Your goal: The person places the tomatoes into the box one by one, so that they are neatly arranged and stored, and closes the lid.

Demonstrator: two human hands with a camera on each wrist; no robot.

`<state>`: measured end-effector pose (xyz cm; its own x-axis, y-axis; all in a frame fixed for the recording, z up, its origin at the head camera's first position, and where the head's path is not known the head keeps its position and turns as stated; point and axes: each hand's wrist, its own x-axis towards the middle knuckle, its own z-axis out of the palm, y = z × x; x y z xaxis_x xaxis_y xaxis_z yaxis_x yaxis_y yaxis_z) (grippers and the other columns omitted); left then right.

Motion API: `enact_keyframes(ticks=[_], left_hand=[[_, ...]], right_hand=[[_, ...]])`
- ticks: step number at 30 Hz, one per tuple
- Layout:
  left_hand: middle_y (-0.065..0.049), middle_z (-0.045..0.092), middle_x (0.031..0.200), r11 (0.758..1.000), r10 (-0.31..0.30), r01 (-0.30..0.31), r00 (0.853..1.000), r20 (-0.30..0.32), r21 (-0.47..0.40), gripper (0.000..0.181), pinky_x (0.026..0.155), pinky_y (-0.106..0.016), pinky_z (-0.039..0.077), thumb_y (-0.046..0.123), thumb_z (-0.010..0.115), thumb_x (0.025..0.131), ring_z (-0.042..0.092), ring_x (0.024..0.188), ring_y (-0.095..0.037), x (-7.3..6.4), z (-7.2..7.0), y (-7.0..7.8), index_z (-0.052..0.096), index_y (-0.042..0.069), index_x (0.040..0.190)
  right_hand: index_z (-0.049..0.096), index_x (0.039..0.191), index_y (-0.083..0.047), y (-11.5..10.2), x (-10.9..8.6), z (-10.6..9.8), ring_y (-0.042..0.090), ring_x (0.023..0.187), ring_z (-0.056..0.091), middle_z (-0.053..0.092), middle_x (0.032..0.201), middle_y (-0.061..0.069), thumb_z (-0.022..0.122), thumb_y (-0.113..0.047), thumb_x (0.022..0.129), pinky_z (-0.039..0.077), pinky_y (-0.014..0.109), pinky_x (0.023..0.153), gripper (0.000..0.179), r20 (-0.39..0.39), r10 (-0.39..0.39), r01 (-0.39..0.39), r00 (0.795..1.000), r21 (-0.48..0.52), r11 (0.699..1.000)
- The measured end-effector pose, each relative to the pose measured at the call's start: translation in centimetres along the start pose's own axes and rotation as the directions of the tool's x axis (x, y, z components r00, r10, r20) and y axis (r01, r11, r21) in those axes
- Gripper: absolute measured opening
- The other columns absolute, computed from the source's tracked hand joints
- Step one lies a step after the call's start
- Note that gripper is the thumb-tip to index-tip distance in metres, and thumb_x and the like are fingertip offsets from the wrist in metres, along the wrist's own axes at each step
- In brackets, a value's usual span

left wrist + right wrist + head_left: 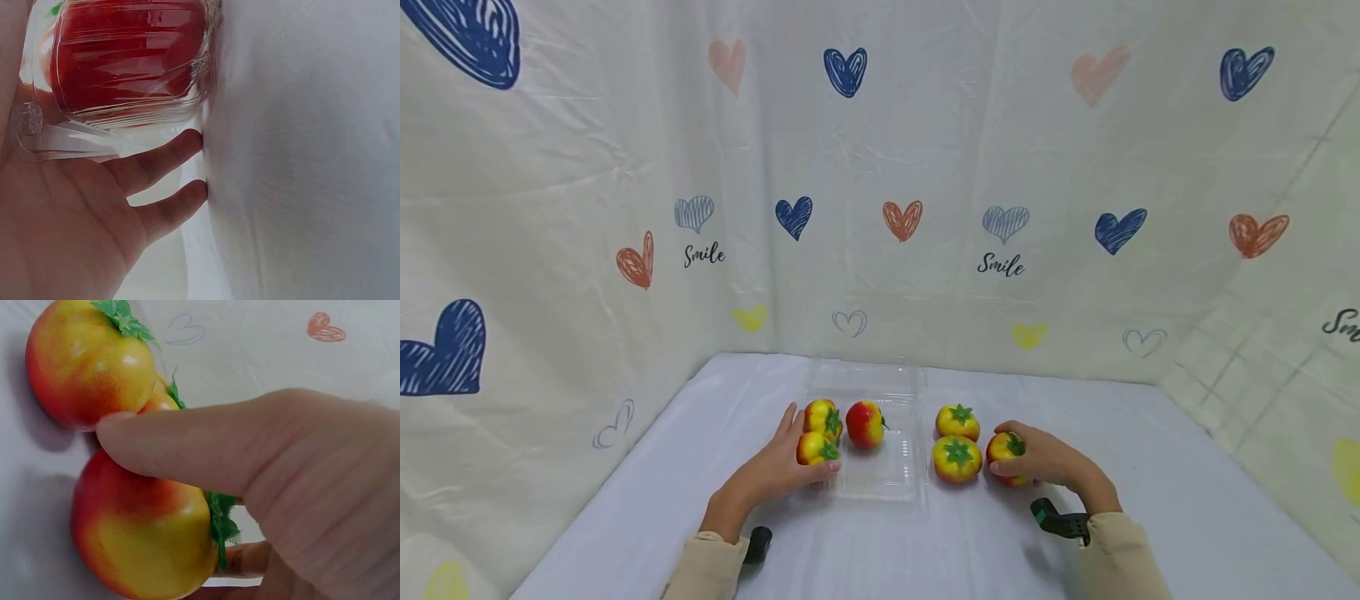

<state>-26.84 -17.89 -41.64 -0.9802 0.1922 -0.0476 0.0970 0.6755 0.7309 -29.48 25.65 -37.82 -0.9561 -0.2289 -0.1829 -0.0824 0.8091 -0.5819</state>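
My left hand [778, 462] rests along the left side of a clear plastic clamshell box [880, 487]. In the left wrist view, two nearly straight fingers [169, 215] touch the tablecloth beside the box wall; the other fingertips are hidden. Inside the box lie three red-and-yellow tomatoes: two at the left, one a yellow-topped tomato [817, 448], and a redder tomato [865, 425] on its side. On the right, my right hand [1048, 458] grips a tomato [144, 531] between thumb and fingers. Just left of it sit a front tomato [957, 460] and a back tomato [957, 422].
The box's transparent lid [865, 377] lies open toward the back. A white cloth [970, 550] covers the table. Behind it and at both sides hangs a pale curtain [925, 150] printed with hearts. Each wrist wears a dark band [1060, 521].
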Motion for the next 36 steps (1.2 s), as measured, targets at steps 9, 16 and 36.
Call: enact_keyframes(ticks=[9,16,36], left_hand=[[-0.016,-0.007,0.179,1.0,-0.002,0.002,1.0,0.002,0.002,0.126,0.123,-0.066,0.027,0.064,0.08,0.087,0.023,0.158,-0.045,0.0,-0.1,0.0,0.009,0.002,0.171],[-0.016,-0.008,0.179,1.0,0.011,-0.011,1.0,-0.001,0.011,0.126,0.123,-0.066,0.026,0.065,0.079,0.087,0.02,0.159,-0.046,0.1,0.0,-0.1,0.008,0.002,0.171],[-0.017,-0.007,0.179,1.0,0.002,-0.002,1.0,0.003,0.02,0.125,0.123,-0.067,0.026,0.064,0.078,0.088,0.021,0.159,-0.047,-0.1,-0.1,0.1,0.009,0.002,0.171]], right_hand=[[0.051,0.151,-0.002,0.1,-0.1,-0.4,0.035,0.103,0.057,0.052,0.131,0.028,0.081,-0.015,0.092,0.062,0.041,0.074,0.067,-0.147,-0.103,0.114,0.984,0.069,0.991],[0.051,0.148,-0.004,-0.7,-0.1,-0.4,0.042,0.114,0.053,0.05,0.135,0.029,0.078,-0.017,0.096,0.06,0.048,0.085,0.061,-0.272,-0.164,0.189,0.948,0.068,0.98],[0.048,0.153,-0.007,-5.4,-0.2,1.2,0.047,0.135,0.049,0.046,0.155,0.025,0.076,-0.016,0.1,0.054,0.062,0.103,0.06,-0.378,-0.31,0.385,0.872,0.139,0.913]])
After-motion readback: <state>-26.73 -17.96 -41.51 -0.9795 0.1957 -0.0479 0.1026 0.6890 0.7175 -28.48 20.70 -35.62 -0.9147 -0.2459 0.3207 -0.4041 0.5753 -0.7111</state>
